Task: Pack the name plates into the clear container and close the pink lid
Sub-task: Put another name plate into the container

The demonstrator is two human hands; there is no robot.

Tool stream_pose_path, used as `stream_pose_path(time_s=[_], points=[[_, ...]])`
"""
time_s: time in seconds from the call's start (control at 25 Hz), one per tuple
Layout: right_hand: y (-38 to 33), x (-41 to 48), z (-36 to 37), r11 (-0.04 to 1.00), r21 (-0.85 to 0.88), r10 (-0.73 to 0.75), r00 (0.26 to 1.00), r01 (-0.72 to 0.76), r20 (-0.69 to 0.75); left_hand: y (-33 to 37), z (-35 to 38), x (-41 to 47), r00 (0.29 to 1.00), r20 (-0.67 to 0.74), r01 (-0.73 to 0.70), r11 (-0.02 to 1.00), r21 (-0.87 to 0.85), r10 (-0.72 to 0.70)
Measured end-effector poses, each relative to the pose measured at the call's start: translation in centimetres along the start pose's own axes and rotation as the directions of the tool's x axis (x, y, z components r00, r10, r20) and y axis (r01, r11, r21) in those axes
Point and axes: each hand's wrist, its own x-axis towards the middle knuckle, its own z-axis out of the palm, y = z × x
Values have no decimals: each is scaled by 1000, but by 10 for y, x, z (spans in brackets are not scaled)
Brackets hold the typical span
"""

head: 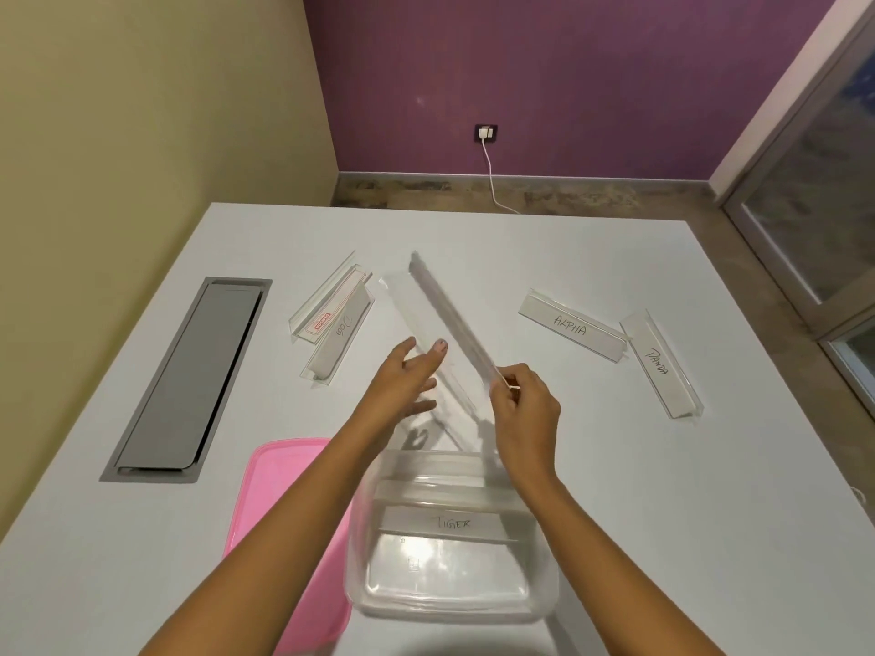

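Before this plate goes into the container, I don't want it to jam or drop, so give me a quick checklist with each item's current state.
1. Held name plate gripped: ok, right hand pinches its near end; left hand is open beside it.
2. Clear container open: ok, pink lid lies off, at its left.
3. Room inside: ok, only the TIGER plate and perhaps another behind it.
4. Plate aligned with the container: not ok, it is diagonal.
5. Plates left on the table: not ok, ALPHA, PANDA, DOG and one more.
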Motion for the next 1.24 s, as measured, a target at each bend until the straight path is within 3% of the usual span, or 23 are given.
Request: stream_pose_path(time_s=[0.12,0.32,0.44,0.6,0.72,0.84,0.96,1.0,1.08,1.16,1.24], points=[[-1,-19,-2,980,-53,-191,982,191,-8,9,-3,-1,997,20,72,976,-206,-69],[2,-36,-10,896,-141,-419,907,420,43,5,-5,-15,997,-67,-1,929,-371,-25],[-2,-40,-20,913,-88,-382,911,398,153,-3,-8,-25,995,-91,-61,919,-389,27],[-8,-38,-35,963,-17,-244,902,268,357,-12,-7,-43,989,57,-113,944,-310,137],[-12,-32,-47,991,39,-126,781,130,612,-21,-5,-55,970,165,-135,962,-236,177],[-6,-31,-51,996,6,-70,701,93,710,-30,-10,-62,958,250,-75,965,-251,139],[8,-33,-52,980,-101,-57,726,172,686,-33,-20,-64,991,70,-77,923,-376,111],[14,-34,-52,955,-178,-59,740,238,670,-38,-25,-63,991,-37,-137,934,-329,132],[25,-38,-55,887,-310,-64,755,343,652,-50,-39,-64,950,-230,-224,974,-26,212],[33,-46,-56,821,-382,-73,741,425,668,-67,-53,-64,928,-273,-169,938,303,255],[42,-53,-53,738,-433,-94,715,517,693,-84,-61,-60,956,-245,-32,883,468,164]])
